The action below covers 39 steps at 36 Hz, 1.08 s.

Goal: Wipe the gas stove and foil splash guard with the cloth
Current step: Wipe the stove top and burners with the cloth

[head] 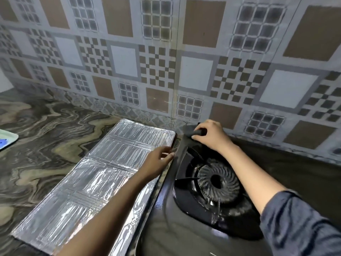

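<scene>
Closest in, the right sleeve [304,224] is hanging over the near right of the gas stove [162,233], and the forearm is crossing right above the burner [217,182]. A cuff snagging on the pan support [185,179] is the first thing I'm watching for. The black top is shining, maybe wet, though I can't tell; if it is, a pressing hand could be skidding.

Moving out, the foil splash guard [88,178] is lying flat on the marble counter [46,130], its long edge just beside the stove's left side. The left hand [158,160] is reaching to that seam, fingers straight and close together, holding nothing, with the blurred tips seemingly touching the stove's rim. That thin foil is looking easy to crease or shove, so a hard push there is risking a buckled panel or a nicked fingertip.

Further back, the right hand [212,135] is sitting at the stove's far left corner, fingers curled tight round a dark roll. I'm judging that roll to be the cloth [198,133], though it's hard to be sure. It's working close against the tiled wall [166,61], where knuckles could be scraping. Far left, a pale tray [8,139] is sitting well apart.
</scene>
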### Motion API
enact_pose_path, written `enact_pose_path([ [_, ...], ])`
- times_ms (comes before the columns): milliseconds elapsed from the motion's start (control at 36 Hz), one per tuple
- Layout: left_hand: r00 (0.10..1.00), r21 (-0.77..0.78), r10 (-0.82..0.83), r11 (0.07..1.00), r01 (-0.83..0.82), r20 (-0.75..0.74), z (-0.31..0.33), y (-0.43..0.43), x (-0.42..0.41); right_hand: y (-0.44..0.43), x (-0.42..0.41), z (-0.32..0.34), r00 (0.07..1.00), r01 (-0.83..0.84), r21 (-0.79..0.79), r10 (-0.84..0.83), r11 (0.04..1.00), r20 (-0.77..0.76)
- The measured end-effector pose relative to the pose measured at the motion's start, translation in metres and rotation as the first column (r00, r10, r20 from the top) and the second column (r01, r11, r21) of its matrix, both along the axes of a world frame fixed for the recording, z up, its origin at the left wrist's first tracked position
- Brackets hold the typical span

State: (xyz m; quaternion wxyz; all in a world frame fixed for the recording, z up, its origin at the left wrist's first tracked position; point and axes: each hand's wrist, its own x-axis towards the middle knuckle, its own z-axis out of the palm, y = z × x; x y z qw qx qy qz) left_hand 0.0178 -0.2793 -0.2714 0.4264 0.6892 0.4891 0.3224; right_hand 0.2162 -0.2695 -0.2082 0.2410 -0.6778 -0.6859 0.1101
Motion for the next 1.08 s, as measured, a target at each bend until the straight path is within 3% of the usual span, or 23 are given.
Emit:
enact_pose_path([
  [167, 0.999, -0.052, -0.031, 0.998, 0.033, 0.036, -0.002, -0.002, 0.001, -0.001, 0.007, 0.001, 0.998, -0.068, -0.143, 0.067, 0.987, -0.011],
  [361, 0.993, -0.081, -0.08, 0.993, 0.087, 0.084, -0.002, 0.002, 0.008, 0.008, 0.007, -0.002, 0.987, -0.156, -0.104, 0.152, 0.982, -0.047],
  [583, 0.97, -0.108, -0.141, 0.98, 0.164, 0.2, -0.004, 0.004, 0.01, 0.041, -0.006, -0.03, 0.968, -0.192, -0.431, 0.241, 0.881, 0.062],
  [889, 0.96, -0.073, -0.126, 0.986, 0.149, 0.251, -0.014, 0.005, 0.018, 0.053, -0.001, -0.042, 0.886, -0.41, -0.333, 0.457, 0.849, 0.075],
  [1083, 0.961, -0.099, -0.106, 0.986, 0.135, 0.255, -0.018, 0.008, 0.021, 0.061, 0.009, -0.05, 0.903, -0.373, -0.265, 0.414, 0.889, 0.118],
])
